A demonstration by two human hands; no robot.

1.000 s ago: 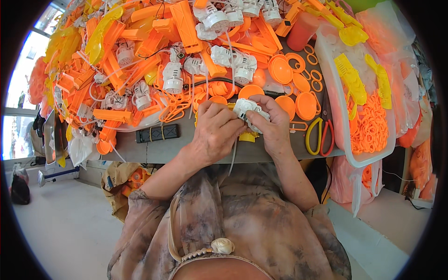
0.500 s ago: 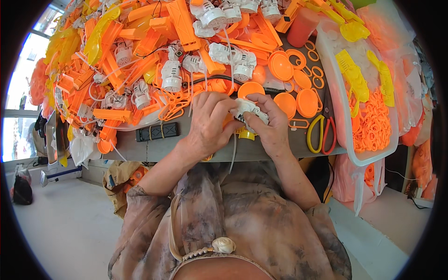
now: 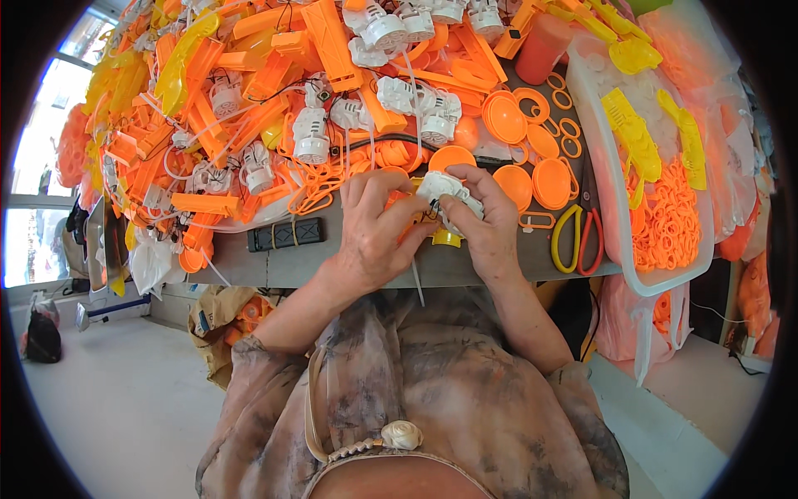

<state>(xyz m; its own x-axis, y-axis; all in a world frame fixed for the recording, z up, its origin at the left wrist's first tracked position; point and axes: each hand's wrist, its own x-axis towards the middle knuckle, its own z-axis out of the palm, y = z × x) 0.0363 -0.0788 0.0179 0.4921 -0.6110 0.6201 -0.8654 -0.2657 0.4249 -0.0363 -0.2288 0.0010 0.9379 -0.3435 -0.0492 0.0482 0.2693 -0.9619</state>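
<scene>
A white plastic gear-motor housing [image 3: 451,198] is gripped in my right hand [image 3: 490,223], thumb on its near face and fingers behind. My left hand [image 3: 371,233] is closed beside it, thumb and fingertips pinched at its left side, where thin dark wires [image 3: 432,207] show. What those fingertips hold is too small to make out. Just under the housing a yellow part [image 3: 446,239] shows, partly covered. A thin white tube [image 3: 418,283] hangs below my left fingers, past the table edge. An orange round cup [image 3: 451,158] lies right behind the housing.
Orange casings [image 3: 330,46], more white motor units [image 3: 311,137] and yellow parts [image 3: 177,66] pile up across the far table. A banded black block [image 3: 285,234] lies left. Scissors [image 3: 588,229] with yellow and red handles lie right, beside a translucent bin [image 3: 611,224] of orange links [image 3: 667,224].
My left fingers have shifted slightly and pinch lower by the housing, with orange now showing behind them. The right hand keeps its grip. The whole view has moved slightly.
</scene>
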